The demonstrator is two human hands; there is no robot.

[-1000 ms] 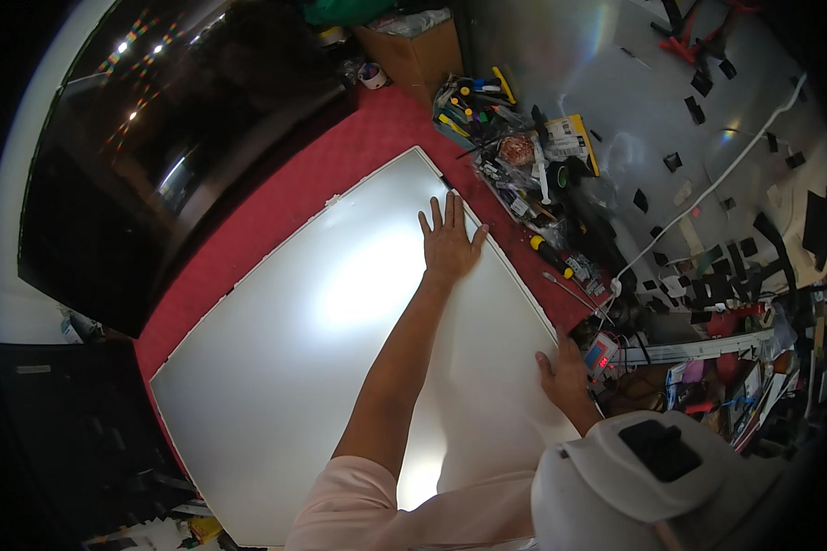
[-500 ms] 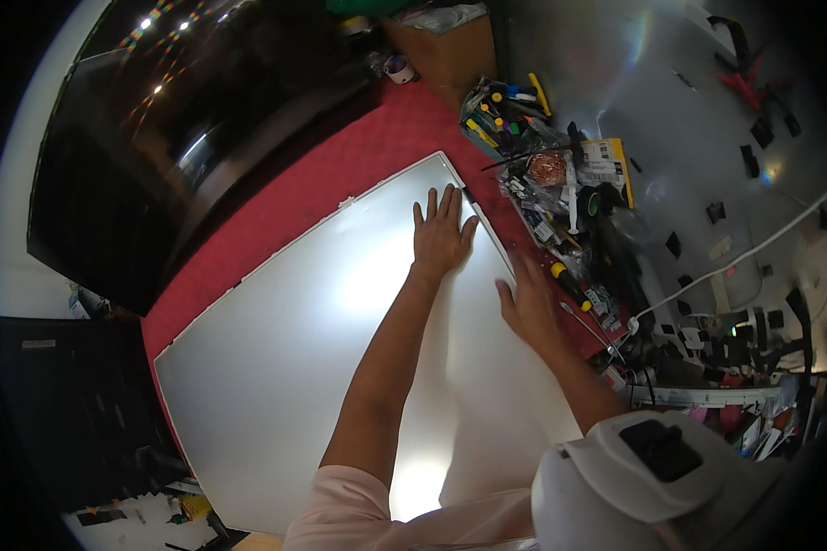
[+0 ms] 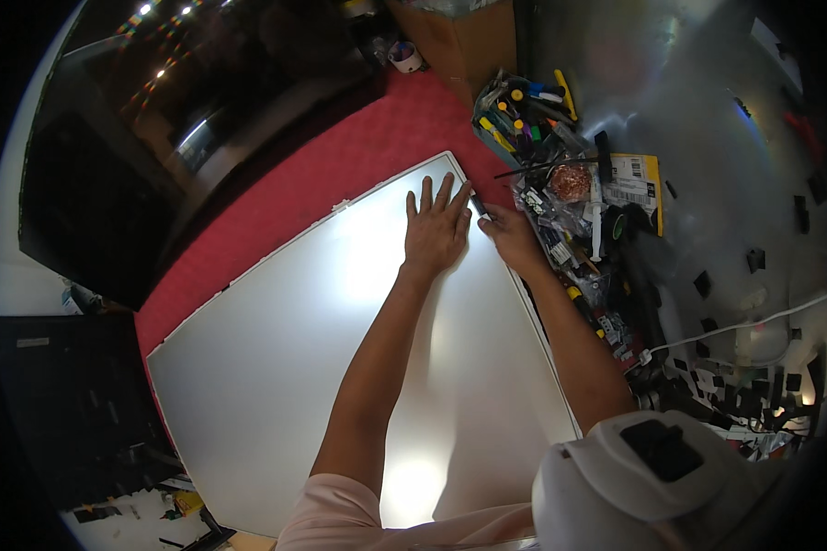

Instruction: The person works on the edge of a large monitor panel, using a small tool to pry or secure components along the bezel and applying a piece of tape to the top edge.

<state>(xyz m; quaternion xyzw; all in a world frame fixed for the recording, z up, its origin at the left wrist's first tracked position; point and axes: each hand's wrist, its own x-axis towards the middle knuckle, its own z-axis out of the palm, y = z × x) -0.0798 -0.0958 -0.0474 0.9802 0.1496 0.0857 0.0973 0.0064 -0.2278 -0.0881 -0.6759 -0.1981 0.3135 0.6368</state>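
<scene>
A large white translucent panel (image 3: 276, 367) lies across the red mat, shining where light falls on it. My left hand (image 3: 436, 230) rests flat on it near the far corner, fingers spread. Beside that hand, my right hand (image 3: 513, 234) is at the panel's right edge. Its thumb and forefinger close around a short dark strip (image 3: 479, 208) on that edge. The other right fingers are partly hidden, curled over the outer side.
A dark screen (image 3: 193, 138) stands at the far left of the red mat (image 3: 276, 207). On the right are a tool holder (image 3: 515, 115), a coil of copper wire (image 3: 571, 183), a syringe (image 3: 596, 220) and a white cable (image 3: 735, 329). A cardboard box (image 3: 459, 46) stands at the back.
My right hand has moved forward along the panel's right edge, from hovering open to closing its fingers at the dark strip. My left hand stays flat, shifted slightly left.
</scene>
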